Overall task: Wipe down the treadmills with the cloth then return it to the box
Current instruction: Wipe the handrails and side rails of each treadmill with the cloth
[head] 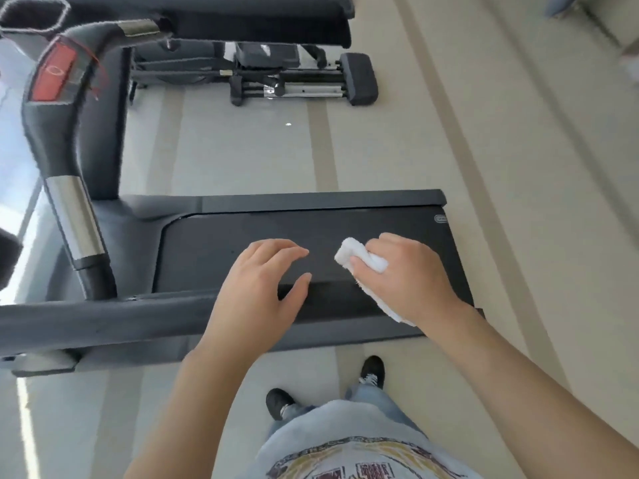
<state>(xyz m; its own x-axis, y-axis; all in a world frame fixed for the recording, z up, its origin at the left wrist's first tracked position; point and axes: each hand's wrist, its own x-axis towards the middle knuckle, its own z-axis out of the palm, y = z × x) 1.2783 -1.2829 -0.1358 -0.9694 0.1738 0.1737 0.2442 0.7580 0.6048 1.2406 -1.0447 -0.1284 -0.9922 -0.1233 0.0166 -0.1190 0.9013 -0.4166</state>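
A dark grey treadmill lies crosswise in front of me, its black belt spanning the middle of the view. My right hand grips a folded white cloth above the right part of the belt; the cloth's tail hangs out under my wrist. My left hand hovers over the near side rail with fingers spread and relaxed, holding nothing. The box is not in view.
The treadmill's handrail with a silver sleeve and red-lit console rises at the left. A second treadmill and a black folded machine stand at the back. Pale floor extends to the right; my feet stand near the deck.
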